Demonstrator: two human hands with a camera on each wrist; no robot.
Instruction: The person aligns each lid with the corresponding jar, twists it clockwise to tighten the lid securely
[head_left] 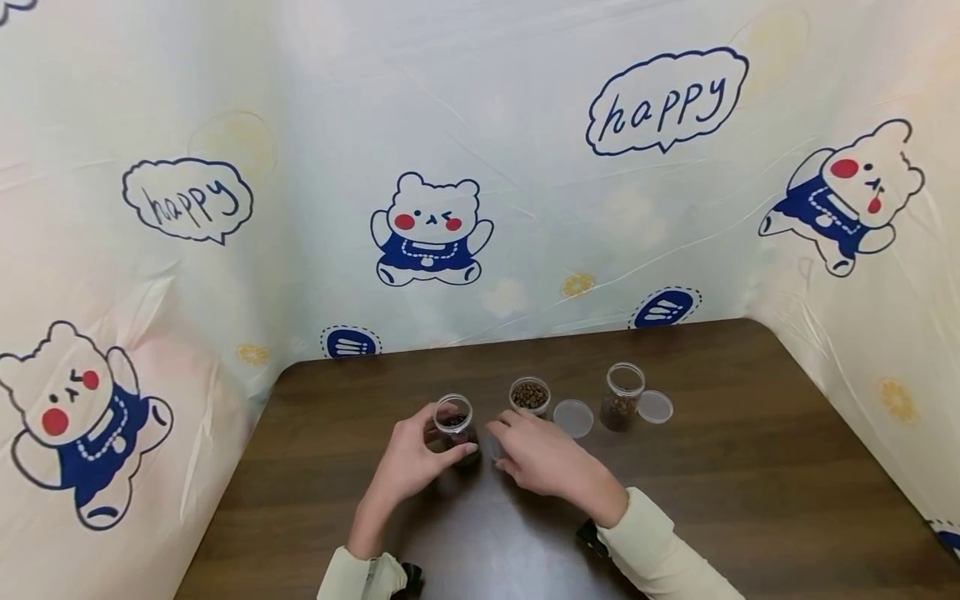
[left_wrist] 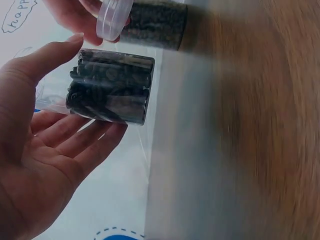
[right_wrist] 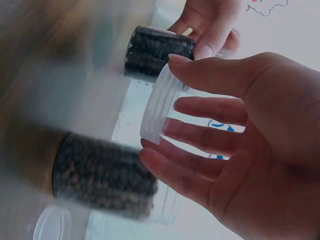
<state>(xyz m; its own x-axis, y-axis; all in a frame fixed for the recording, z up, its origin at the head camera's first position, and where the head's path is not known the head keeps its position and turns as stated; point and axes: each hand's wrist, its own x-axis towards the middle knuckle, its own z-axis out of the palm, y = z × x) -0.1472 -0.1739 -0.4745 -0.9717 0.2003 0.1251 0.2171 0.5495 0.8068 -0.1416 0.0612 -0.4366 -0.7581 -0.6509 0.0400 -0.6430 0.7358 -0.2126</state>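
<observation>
My left hand point(head_left: 405, 467) holds a clear open-topped plastic jar point(left_wrist: 112, 87), thumb on one side and fingers on the other. The jar is partly filled with dark, glossy pieces and stands upright on the table in the head view. Just to its right, my right hand point(head_left: 543, 454) pinches a translucent round lid point(right_wrist: 161, 102) by its edge between thumb and fingers. In the head view that lid is mostly hidden by the hand. Close behind the right hand stands a second jar point(head_left: 529, 392), filled with brown bean-like pieces.
A third uncovered jar point(head_left: 622, 398), holding brown pieces lower down, stands farther right. One loose lid point(head_left: 573, 418) lies between the second and third jars, another lid point(head_left: 656, 407) right of the third. A printed curtain point(head_left: 525, 208) surrounds the brown wooden table point(head_left: 750, 483).
</observation>
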